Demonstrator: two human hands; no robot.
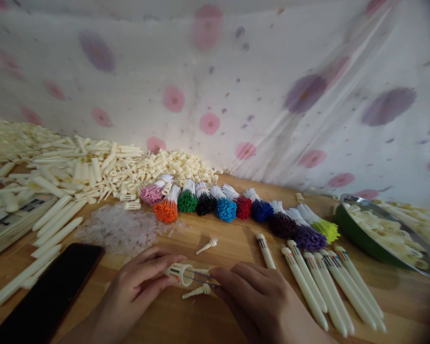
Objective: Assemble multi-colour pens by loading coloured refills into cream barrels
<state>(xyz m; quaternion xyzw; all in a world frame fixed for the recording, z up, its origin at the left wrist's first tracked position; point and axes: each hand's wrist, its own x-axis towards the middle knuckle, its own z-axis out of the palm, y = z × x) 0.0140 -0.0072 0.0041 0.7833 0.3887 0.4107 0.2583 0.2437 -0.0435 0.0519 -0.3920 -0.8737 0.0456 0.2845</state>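
My left hand is closed round a short cream slotted pen top, with coloured slider tabs showing in its slots. The open end faces right. My right hand pinches a few thin rods that reach into that open end; whether they are refills or tweezer tips I cannot tell. A small cream pointed part lies beyond the hands, and a second pointed part lies just beneath the rods. Several assembled multicolour pens lie to the right of my right hand.
Bundles of coloured refills form a row across the table. Behind them is a heap of cream pen parts. Clear plastic pieces and a black phone lie left. A green-sided bowl of cream parts stands right.
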